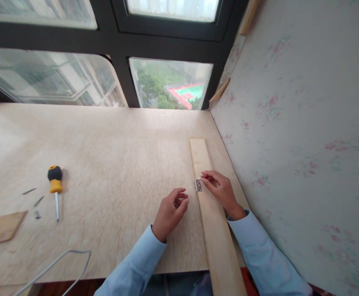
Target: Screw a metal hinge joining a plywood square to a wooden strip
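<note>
A long pale wooden board (218,230) lies lengthwise on the table and sticks out past its front edge. On its left edge sits a small metal hinge (198,185) with holes in it. My right hand (219,189) is over the board, thumb and fingers pinched at the hinge's upper right corner; whatever is between the fingertips is too small to make out. Left of the board, my left hand (171,211) hovers with loosely curled fingers, thumb apart from them, and nothing visible in it.
A yellow and black screwdriver (55,185) lies at the left of the table (120,172). Near it are small metal pieces (38,201), a thin wood piece (3,228) and a grey cable (65,253). A papered wall (290,144) borders the right side; windows (173,82) stand behind.
</note>
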A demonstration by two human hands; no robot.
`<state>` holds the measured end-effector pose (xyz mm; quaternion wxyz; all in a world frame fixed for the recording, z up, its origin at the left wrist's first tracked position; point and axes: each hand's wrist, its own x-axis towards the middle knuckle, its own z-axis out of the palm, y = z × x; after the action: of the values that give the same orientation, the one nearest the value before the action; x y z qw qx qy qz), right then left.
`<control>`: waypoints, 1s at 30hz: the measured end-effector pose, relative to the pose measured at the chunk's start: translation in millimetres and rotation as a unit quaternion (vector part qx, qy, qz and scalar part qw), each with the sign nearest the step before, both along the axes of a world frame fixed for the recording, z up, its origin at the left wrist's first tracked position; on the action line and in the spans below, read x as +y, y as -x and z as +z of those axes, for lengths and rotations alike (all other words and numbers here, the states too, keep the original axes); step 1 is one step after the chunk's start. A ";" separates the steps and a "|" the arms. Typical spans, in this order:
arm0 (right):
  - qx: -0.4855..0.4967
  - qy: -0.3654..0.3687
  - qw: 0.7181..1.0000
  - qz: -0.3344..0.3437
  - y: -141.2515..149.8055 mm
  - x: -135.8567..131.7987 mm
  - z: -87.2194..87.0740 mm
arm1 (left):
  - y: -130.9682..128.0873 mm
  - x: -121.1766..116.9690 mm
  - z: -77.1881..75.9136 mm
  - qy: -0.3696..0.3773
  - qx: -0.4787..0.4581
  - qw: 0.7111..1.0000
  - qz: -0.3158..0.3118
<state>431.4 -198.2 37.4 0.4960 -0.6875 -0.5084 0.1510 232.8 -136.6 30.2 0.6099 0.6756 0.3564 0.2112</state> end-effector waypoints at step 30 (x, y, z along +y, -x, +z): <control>-0.024 0.022 0.999 0.042 -1.8 -0.3 -7.1 | -6.8 3.5 -15.1 -0.022 -0.017 1.000 0.004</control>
<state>433.3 -198.5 30.4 0.4618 -0.6798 -0.5450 0.1657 239.6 -133.1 15.2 0.6003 0.6834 0.3439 0.2332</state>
